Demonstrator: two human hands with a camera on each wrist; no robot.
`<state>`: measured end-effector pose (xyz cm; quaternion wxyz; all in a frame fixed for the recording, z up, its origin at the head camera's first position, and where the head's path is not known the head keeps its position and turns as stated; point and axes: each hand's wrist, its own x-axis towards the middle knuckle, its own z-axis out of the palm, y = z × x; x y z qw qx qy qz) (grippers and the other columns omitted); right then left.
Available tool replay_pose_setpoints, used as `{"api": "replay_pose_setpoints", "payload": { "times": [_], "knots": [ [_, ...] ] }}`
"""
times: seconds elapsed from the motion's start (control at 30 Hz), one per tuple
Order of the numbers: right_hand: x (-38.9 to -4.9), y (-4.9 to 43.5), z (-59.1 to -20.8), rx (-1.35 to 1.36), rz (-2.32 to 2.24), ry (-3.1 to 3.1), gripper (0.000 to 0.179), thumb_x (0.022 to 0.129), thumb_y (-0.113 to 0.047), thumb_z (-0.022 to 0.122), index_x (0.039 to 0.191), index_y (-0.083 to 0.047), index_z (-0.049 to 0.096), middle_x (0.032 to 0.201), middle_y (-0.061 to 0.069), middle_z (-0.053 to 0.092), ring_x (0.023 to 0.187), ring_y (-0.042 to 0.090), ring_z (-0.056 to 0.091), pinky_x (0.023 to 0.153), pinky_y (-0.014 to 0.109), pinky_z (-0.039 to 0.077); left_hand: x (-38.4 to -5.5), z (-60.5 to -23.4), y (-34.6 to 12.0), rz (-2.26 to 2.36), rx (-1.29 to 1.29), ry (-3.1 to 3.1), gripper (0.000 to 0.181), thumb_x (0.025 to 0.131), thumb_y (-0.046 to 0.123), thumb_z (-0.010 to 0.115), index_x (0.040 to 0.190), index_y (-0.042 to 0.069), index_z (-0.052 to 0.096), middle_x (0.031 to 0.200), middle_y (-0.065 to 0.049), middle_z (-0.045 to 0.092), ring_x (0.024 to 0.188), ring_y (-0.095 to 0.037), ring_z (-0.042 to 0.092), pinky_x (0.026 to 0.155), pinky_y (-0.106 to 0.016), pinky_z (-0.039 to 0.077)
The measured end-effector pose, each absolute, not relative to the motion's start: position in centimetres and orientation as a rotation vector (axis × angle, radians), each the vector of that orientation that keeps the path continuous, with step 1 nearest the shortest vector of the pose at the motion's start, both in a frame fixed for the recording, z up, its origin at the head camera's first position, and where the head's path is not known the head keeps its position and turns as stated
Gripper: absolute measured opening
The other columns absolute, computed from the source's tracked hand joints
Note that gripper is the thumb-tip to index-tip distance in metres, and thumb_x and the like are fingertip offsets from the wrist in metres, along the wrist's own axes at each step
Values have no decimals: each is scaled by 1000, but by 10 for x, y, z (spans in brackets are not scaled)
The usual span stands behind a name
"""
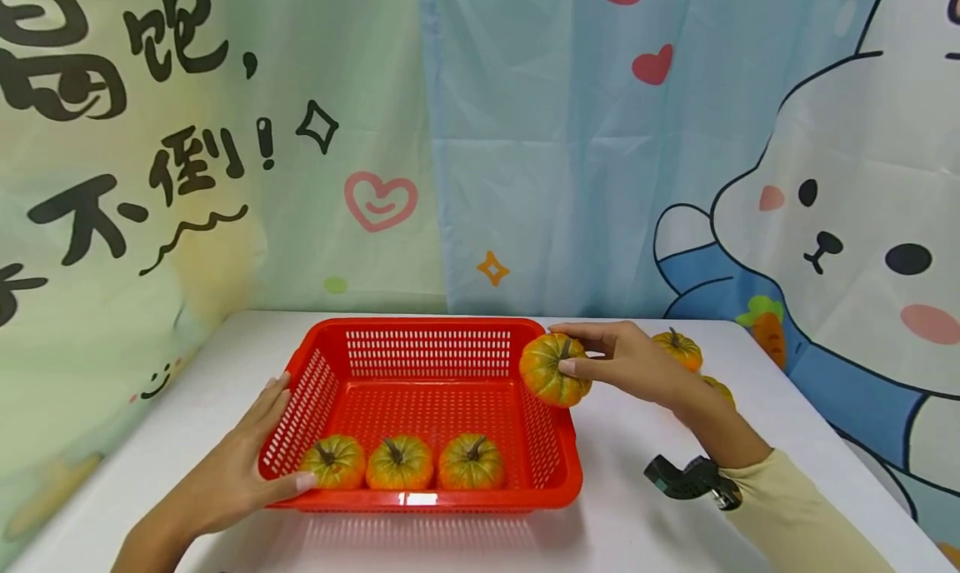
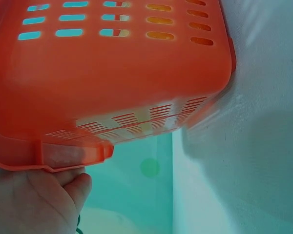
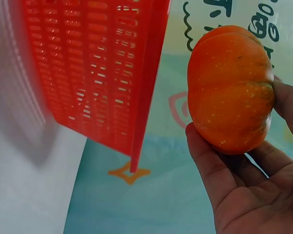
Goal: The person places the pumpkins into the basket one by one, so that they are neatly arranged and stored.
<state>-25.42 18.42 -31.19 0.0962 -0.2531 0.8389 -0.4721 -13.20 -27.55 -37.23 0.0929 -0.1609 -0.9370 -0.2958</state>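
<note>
A small orange pumpkin [image 1: 555, 371] with green-yellow streaks is held by my right hand [image 1: 626, 365], above the right rim of a red plastic basket [image 1: 555, 496]. The right wrist view shows that pumpkin [image 3: 230, 90] between the thumb on one side and the fingers on the other. Inside the basket, along its front wall, three similar pumpkins [image 1: 400, 463] sit in a row. At the basket's front left corner rests my left hand [image 1: 232, 469], its fingers straight along the left side and its thumb on the front rim, near the leftmost pumpkin.
More pumpkins [image 1: 678, 350] lie on the white table [image 1: 630, 506] behind my right forearm, which partly hides them. A printed curtain [image 1: 502, 156] hangs along the table's far edge. A black device [image 1: 693, 479] is worn at my right wrist.
</note>
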Motion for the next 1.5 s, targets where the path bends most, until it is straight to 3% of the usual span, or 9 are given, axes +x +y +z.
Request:
{"api": "replay_pose_setpoints", "payload": {
  "times": [0.3,0.87,1.07,1.27,1.5],
  "knots": [
    [-259,167,-304,-937,-1387,2421,52,90,-23,71,137,-5,56,116,11,66,96,24,65,76,34,56,-132,-373,-276,-883,-488,-2773,103,78,39,77,153,-2,21,160,-15,12,146,-34,6,97,-71,27],
    [-271,115,-293,-1044,-1379,2291,50,90,-19,71,135,-4,57,111,9,68,95,21,67,78,36,55,-133,-375,-276,-877,-491,-2767,102,78,38,77,152,-3,22,161,-14,12,147,-32,6,97,-69,28],
    [-275,97,-294,-1102,-1375,2259,49,90,-16,70,135,-2,57,108,6,70,94,20,68,77,36,55,-134,-375,-277,-881,-497,-2759,101,78,37,78,152,-4,22,161,-14,13,147,-33,7,103,-64,25],
    [-279,78,-293,-1156,-1312,2271,49,89,-20,72,134,-7,59,105,2,71,90,19,68,77,40,55,-134,-374,-276,-887,-489,-2766,102,78,38,78,152,-5,22,160,-15,13,146,-34,7,98,-69,27],
    [-282,58,-292,-1179,-1243,2285,52,90,-28,71,137,-11,57,94,-2,72,78,19,64,66,33,51,-133,-373,-276,-872,-491,-2769,102,77,38,78,152,-4,22,160,-15,13,146,-35,8,97,-70,29]
  ]
}}
